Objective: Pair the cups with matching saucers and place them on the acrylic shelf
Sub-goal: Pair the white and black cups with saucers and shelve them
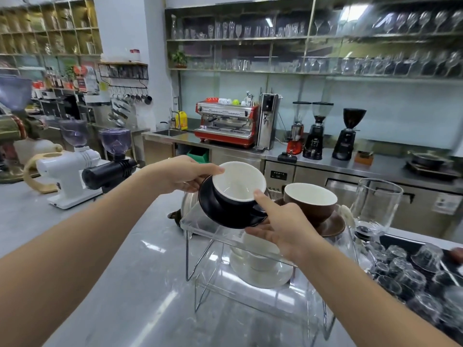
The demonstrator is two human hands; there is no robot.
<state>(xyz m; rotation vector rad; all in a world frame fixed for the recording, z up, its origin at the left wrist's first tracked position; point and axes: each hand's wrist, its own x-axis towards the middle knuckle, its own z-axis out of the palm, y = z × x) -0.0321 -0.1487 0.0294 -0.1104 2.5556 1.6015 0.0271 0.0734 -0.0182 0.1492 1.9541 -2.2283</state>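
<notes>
A black cup [233,200] with a white inside sits tilted on a black saucer [213,209], held just above the left end of the clear acrylic shelf [200,227]. My left hand [183,175] grips the saucer's far edge and the cup's rim. My right hand [278,225] holds the near side, thumb on the rim. A brown cup [310,202] rests on a brown saucer [333,225] on the shelf's top tier, right of the black pair. A white cup [260,254] on a white saucer [260,275] stands on the lower level.
A tall clear glass vessel [375,206] stands right of the shelf. A black tray of upturned glasses [411,271] fills the near right. A metal kettle [189,204] sits behind the shelf. White [70,169] and black [107,171] grinders line the left counter.
</notes>
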